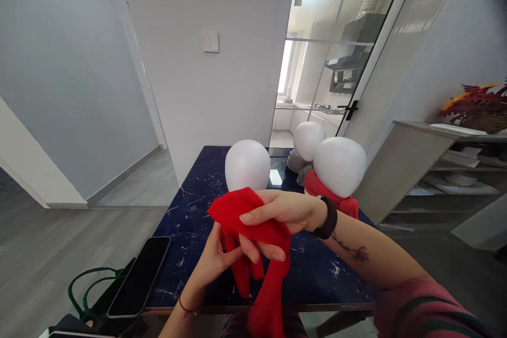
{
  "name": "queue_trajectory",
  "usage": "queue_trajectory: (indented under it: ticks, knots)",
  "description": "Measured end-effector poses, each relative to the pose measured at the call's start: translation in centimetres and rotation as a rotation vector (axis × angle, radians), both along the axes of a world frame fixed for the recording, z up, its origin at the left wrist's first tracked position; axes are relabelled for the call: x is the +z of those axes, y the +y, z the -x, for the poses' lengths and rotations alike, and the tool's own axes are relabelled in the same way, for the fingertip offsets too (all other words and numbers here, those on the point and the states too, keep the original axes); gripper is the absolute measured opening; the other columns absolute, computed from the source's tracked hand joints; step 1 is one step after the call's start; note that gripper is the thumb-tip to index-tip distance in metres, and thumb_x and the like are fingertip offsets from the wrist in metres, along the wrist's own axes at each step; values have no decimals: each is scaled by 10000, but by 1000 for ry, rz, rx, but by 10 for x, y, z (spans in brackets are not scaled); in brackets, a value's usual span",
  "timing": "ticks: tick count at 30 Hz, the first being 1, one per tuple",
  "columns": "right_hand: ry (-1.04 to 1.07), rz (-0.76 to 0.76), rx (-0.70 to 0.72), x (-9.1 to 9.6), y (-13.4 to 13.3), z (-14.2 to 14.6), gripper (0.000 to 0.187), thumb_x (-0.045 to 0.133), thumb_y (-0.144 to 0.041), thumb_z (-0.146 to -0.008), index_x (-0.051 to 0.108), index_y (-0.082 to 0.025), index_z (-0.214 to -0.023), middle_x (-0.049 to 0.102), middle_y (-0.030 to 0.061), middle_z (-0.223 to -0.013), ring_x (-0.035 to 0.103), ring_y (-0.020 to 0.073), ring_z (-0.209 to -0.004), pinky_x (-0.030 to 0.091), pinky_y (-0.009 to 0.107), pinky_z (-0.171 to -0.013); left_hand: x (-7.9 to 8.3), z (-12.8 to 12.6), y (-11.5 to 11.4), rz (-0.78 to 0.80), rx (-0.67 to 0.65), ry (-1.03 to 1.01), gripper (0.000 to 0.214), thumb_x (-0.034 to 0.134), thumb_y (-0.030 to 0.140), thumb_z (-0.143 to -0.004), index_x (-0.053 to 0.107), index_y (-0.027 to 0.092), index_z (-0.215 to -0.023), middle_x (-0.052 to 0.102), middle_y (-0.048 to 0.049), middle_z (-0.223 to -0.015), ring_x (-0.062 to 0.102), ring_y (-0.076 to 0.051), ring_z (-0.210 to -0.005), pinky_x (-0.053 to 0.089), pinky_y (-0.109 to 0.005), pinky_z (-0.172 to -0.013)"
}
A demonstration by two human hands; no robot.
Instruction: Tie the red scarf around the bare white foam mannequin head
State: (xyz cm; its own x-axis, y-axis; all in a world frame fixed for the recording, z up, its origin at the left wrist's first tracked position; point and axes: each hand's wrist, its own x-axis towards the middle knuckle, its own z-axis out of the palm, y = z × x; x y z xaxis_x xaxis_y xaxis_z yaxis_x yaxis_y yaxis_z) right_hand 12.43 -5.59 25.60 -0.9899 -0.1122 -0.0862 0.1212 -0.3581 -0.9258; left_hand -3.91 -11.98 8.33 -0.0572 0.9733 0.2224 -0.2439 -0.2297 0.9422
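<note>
A red scarf (237,208) is bunched between my hands in front of a white foam-like head form (247,166). My right hand (283,214) reaches across from the right, its thumb on top of the cloth and its fingers curled below. On the left, my left hand (219,253) grips the same cloth from beneath, its fingers partly hidden by the folds. The scarf's ends hang down past the table's near edge. Where the scarf meets the base of the head form, my hands and the cloth block the view.
Another white head form (340,166) with red cloth (350,205) around its base stands at right. Behind it is one with grey cloth (295,161). All are on a dark blue marbled table (194,211). A phone (140,274) lies at the left edge, beside a green-handled bag (85,296).
</note>
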Motion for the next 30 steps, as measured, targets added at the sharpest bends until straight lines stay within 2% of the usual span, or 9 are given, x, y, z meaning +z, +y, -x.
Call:
queue_trajectory:
  ticks: [4,6,8,12,16,20,23,27,30]
  knots:
    - [-54,53,-15,-3,3,10,358,517,-369,-894,620,-39,-800,665,61,-650,551,55,-442,477,141,-477,15,-3,10,-21,126,-76,390,805,378,-570,641,174,-860,674,-23,-770,609,-164,-705,489,-262,-653]
    - [-49,82,-56,-6,5,8,364,478,-369,-913,615,-44,-824,671,62,-653,549,55,-426,469,138,-453,21,1,16,-10,96,-85,315,753,438,-629,617,156,-668,600,5,-570,516,-110,-515,417,-228,-518]
    - [-74,109,-83,-11,11,0,443,397,-415,-937,611,-39,-842,672,73,-637,551,66,-411,464,147,-427,24,10,21,-21,30,-75,389,683,462,-704,541,156,-509,487,22,-424,402,-82,-415,330,-223,-456]
    - [-175,113,-140,-21,25,-32,581,256,-485,-951,609,-24,-941,670,81,-599,550,78,-382,453,151,-388,32,29,30,-68,-2,-63,508,591,415,-798,440,173,-378,390,13,-347,417,-102,-453,322,-240,-518]
    - [-122,-26,-318,-18,35,-73,423,454,-444,-893,613,-58,-962,668,45,-582,541,75,-361,403,136,-326,39,45,41,-41,34,-71,530,565,408,-821,418,181,-366,339,22,-316,401,-104,-460,332,-239,-549]
    - [7,-200,-581,3,41,-98,220,557,-321,-865,613,-108,-864,550,-47,-437,346,15,-257,273,97,-275,40,59,53,41,77,-51,350,580,409,-814,560,171,-559,404,47,-351,353,-87,-430,324,-226,-533]
    - [67,-230,-725,26,53,-92,189,510,-288,-907,588,-140,-819,415,-96,-385,250,4,-275,286,89,-320,40,70,60,72,98,40,254,590,409,-814,627,169,-740,439,64,-394,324,-69,-415,298,-210,-508]
    - [60,-272,-745,56,91,-65,203,450,-321,-944,553,-160,-875,423,-94,-479,228,4,-317,256,97,-320,38,81,69,117,-1,183,202,654,342,-780,645,144,-742,466,49,-433,392,-70,-457,276,-197,-485]
    - [42,-328,-685,72,129,-41,208,420,-317,-957,535,-149,-915,478,-71,-581,205,-7,-330,192,98,-292,35,83,80,135,-54,74,181,698,253,-739,611,140,-628,474,39,-447,456,-78,-509,370,-195,-563]
